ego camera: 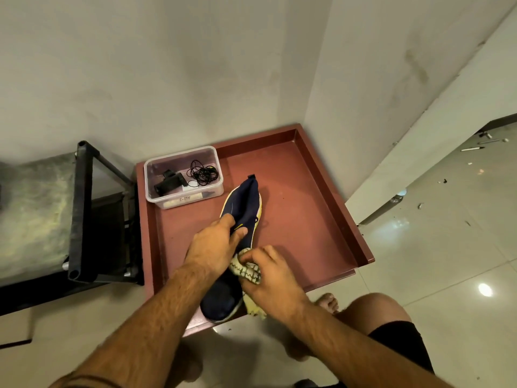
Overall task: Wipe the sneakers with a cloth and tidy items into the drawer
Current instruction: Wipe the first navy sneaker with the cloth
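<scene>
A dark blue sneaker (244,208) with a yellow-white sole lies lengthwise in the open reddish-brown drawer (313,197), heel toward the wall, toe over the near edge. My left hand (215,247) grips the sneaker's middle, fingers curled over its upper. My right hand (270,278) holds a bunched cream cloth (249,271) with a dark pattern, pressed against the sneaker's side just right of my left hand. Only one sneaker is visible.
A clear plastic box (183,177) with a tangled black cable, a black gadget and a pen-like item sits in the drawer's back left corner. A black metal frame (81,211) stands left of the drawer. Glossy tiled floor (447,247) spreads to the right.
</scene>
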